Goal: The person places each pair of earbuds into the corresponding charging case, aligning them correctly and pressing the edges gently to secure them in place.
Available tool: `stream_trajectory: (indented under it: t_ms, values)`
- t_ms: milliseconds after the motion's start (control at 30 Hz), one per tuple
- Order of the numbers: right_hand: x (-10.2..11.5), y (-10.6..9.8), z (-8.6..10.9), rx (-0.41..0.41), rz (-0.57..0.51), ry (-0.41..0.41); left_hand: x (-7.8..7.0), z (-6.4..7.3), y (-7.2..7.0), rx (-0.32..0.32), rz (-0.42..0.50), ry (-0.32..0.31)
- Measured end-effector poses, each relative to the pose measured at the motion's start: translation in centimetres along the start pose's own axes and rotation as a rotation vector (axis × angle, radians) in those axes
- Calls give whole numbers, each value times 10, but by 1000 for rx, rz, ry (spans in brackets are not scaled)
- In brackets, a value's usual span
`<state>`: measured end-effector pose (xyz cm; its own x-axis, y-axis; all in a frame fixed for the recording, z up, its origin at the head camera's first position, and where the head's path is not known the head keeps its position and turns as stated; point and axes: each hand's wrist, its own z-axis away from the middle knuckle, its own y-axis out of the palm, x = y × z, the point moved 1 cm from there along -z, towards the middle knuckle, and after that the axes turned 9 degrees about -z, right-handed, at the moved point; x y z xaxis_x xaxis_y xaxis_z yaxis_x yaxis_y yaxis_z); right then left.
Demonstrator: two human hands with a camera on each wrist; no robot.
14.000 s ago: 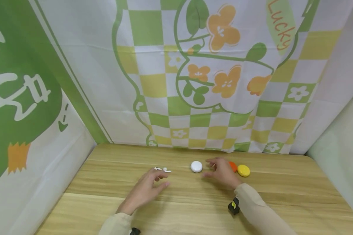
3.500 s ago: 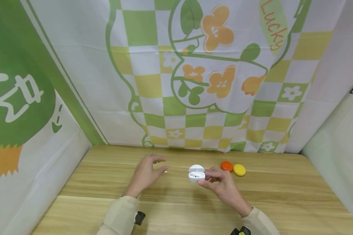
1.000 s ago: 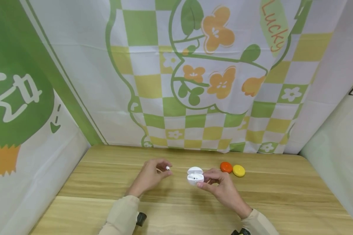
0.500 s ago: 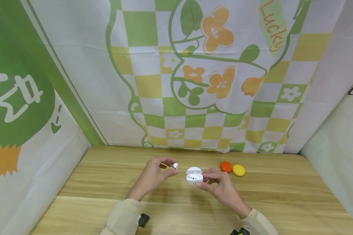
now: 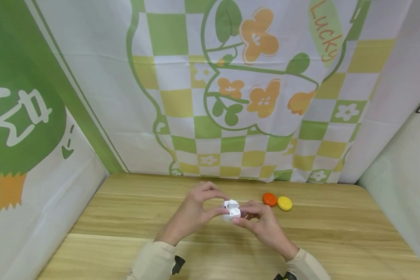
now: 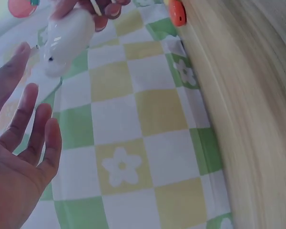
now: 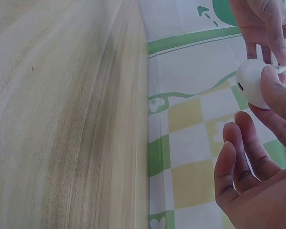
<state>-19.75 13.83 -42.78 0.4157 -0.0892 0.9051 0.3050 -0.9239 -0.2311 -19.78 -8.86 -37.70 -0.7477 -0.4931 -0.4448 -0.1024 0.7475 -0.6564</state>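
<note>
My right hand (image 5: 264, 221) grips a white earbud case (image 5: 235, 212) between thumb and fingers, its lid raised, above the wooden table. From the left, my left hand (image 5: 197, 208) pinches a white earbud (image 5: 226, 203) right at the case's open mouth, thumb and fingertips overlapping the case's left side. The fingers cover part of the case's inside. In the right wrist view the case (image 7: 250, 83) shows its rounded outside with a small dark slot, and the earbud's stem (image 7: 283, 69) shows beside it. The left wrist view has the case (image 6: 69, 40) near its top.
A red round disc (image 5: 269, 199) and a yellow round disc (image 5: 285, 203) lie side by side on the wooden table (image 5: 336, 225), right of the hands. A printed checkered curtain (image 5: 231, 144) hangs along the table's back edge, with cloth walls at both sides.
Earlier, the shut case and two earbuds lay on the table. My right hand has lifted the case, now open; my left hand has picked up an earbud and moved it right to the case.
</note>
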Motion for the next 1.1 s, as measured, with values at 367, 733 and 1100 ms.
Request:
stream_trajectory:
  t_ms: [367, 733, 1100]
  values:
    - [-1, 1, 0, 30, -22, -45, -10, -1, 8, 72, -86, -29]
    - [-1, 0, -1, 32, -17, -50, -10, -2, 7, 121, -126, 17]
    - [0, -1, 1, 34, -20, -96, -13, -1, 8, 207, -165, -26]
